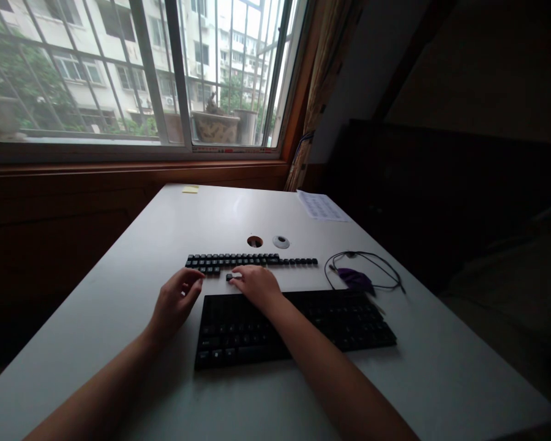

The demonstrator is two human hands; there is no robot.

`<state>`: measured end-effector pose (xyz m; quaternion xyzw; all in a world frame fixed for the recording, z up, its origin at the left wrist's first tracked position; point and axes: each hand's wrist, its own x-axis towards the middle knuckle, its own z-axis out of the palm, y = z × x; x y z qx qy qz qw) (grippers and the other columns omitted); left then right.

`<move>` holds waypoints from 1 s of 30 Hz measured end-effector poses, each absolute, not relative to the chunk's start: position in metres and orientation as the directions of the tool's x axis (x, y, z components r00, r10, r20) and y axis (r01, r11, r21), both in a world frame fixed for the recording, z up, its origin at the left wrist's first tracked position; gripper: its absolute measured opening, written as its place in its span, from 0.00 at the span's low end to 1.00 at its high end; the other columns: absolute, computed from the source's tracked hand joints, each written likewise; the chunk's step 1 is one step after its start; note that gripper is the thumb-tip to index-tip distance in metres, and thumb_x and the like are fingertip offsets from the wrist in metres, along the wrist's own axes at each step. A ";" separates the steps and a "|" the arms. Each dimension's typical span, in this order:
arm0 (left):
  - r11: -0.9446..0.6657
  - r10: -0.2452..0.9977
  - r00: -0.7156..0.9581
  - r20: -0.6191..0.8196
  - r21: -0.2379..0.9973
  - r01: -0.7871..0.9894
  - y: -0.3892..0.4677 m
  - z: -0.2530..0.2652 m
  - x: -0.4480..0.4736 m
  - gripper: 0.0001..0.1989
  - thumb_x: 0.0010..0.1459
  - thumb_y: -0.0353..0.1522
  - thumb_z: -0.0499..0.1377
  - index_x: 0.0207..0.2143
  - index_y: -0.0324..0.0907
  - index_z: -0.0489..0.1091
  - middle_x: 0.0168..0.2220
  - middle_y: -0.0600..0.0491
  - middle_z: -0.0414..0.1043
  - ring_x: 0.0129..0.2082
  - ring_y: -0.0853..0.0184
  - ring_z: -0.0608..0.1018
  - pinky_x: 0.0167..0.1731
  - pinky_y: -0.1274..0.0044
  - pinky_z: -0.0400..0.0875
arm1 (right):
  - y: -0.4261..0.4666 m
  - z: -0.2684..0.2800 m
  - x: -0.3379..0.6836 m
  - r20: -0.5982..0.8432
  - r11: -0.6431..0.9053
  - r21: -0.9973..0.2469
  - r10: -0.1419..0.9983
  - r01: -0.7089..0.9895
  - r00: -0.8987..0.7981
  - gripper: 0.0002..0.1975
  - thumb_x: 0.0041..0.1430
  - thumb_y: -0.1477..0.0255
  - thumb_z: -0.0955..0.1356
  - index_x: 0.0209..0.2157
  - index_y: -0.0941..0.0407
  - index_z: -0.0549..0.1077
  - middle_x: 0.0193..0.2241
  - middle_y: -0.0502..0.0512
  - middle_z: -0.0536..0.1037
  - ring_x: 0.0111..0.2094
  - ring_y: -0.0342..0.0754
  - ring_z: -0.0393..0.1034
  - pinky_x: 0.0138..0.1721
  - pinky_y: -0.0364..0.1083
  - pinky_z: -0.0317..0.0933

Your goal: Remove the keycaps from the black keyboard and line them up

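Observation:
Loose black keycaps (234, 260) stand in rows on the white table, behind a black keyboard (243, 353). My right hand (260, 286) reaches over the keyboard, thumb and fingers closed on a single keycap (229, 277) just right of the short front row. At the left end of the rows is my left hand (177, 297), its fingers curled and the tips brought together beside the front row. Whether anything is between those tips cannot be made out. My right forearm hides part of the keyboard's middle.
Right of the rows lie a coiled black cable (390, 269) and a dark purple cloth (356, 280). Farther back are a round cable hole (255, 242), its grey cover (281, 242), a printed sheet (322, 206) and a yellow sticky note (190, 190). A barred window stands beyond the table.

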<state>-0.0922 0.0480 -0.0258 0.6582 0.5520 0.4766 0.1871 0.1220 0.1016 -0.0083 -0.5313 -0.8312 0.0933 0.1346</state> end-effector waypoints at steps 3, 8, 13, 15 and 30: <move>-0.303 0.914 -0.067 0.399 0.784 0.542 0.048 -0.025 -0.092 0.10 0.60 0.38 0.56 0.37 0.41 0.71 0.33 0.52 0.74 0.32 0.65 0.77 0.31 0.76 0.71 | 0.096 -0.007 0.125 0.190 0.452 -0.303 0.892 0.839 -0.411 0.11 0.63 0.66 0.66 0.46 0.46 0.76 0.44 0.49 0.80 0.43 0.47 0.74 0.44 0.43 0.64; -0.283 0.920 -0.080 0.383 0.793 0.540 0.048 -0.026 -0.093 0.10 0.60 0.38 0.56 0.37 0.42 0.71 0.34 0.52 0.75 0.33 0.64 0.77 0.32 0.75 0.71 | 0.089 -0.002 0.124 0.139 0.481 -0.211 0.876 0.851 -0.462 0.15 0.64 0.66 0.64 0.50 0.42 0.75 0.41 0.50 0.79 0.41 0.48 0.74 0.42 0.45 0.64; -0.270 0.920 -0.093 0.381 0.787 0.555 0.050 -0.028 -0.094 0.10 0.60 0.38 0.56 0.37 0.42 0.72 0.34 0.52 0.76 0.33 0.64 0.78 0.32 0.75 0.71 | 0.087 -0.001 0.120 0.092 0.499 -0.152 0.867 0.853 -0.490 0.18 0.65 0.65 0.62 0.54 0.42 0.71 0.43 0.51 0.78 0.41 0.50 0.74 0.41 0.47 0.65; -0.270 0.920 -0.093 0.381 0.786 0.556 0.050 -0.029 -0.094 0.10 0.60 0.37 0.56 0.37 0.42 0.72 0.34 0.52 0.76 0.33 0.63 0.78 0.33 0.75 0.71 | 0.088 -0.001 0.118 0.084 0.502 -0.140 0.865 0.853 -0.495 0.19 0.65 0.65 0.62 0.56 0.42 0.70 0.44 0.52 0.77 0.41 0.51 0.74 0.40 0.47 0.66; -0.266 0.915 -0.110 0.387 0.789 0.554 0.049 -0.025 -0.091 0.09 0.59 0.37 0.56 0.37 0.42 0.72 0.34 0.52 0.77 0.33 0.63 0.78 0.33 0.75 0.71 | 0.092 -0.002 0.112 0.070 0.494 -0.127 0.869 0.860 -0.489 0.24 0.63 0.67 0.63 0.60 0.42 0.64 0.46 0.53 0.75 0.41 0.52 0.74 0.40 0.48 0.65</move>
